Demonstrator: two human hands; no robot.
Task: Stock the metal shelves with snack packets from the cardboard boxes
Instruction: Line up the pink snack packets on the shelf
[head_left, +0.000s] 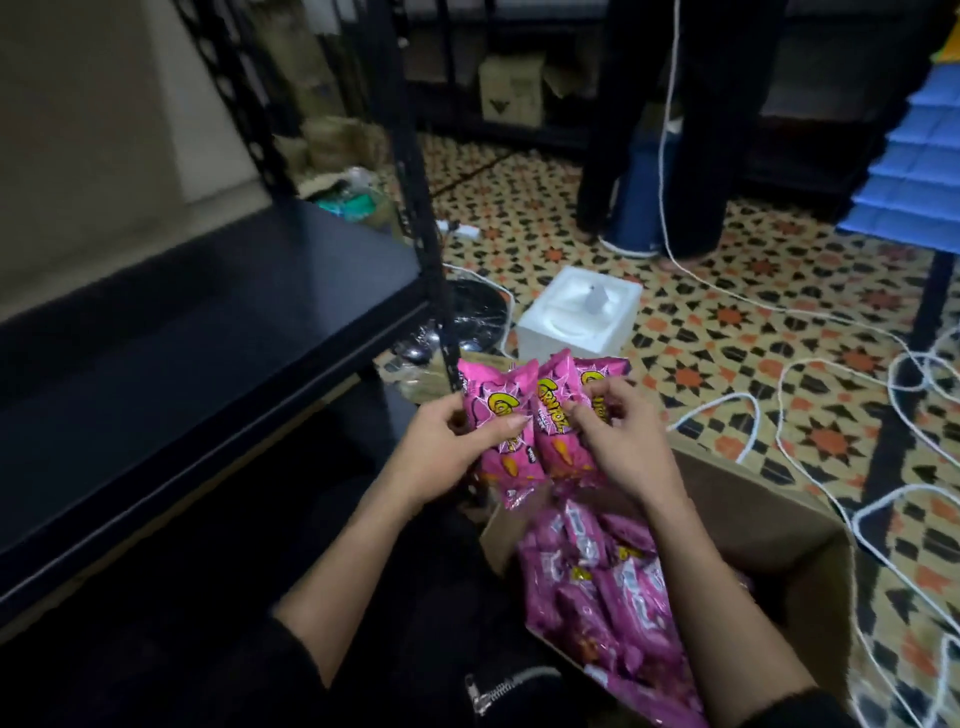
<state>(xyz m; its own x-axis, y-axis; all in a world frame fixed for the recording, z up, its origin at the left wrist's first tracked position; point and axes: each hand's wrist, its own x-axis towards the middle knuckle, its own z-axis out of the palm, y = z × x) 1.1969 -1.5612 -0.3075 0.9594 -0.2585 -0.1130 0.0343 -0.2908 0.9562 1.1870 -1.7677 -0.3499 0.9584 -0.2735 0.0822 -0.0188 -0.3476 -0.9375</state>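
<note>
Shelf-stocking, head view: above an open cardboard box (753, 512), the left hand (441, 449) curls its fingers round one pink snack packet (511, 421), while the right hand (615, 444) pinches the neighbouring packets (557, 402) touching it. Spare packets (597, 587) lie in the box below. The bunch is best squared up first, then carried left onto the bare black metal shelf (208, 312), labels facing outward.

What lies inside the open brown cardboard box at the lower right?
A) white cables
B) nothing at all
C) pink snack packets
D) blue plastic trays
C: pink snack packets fill the open brown cardboard box, and the left hand and right hand each hold such packets near its far edge.
</note>
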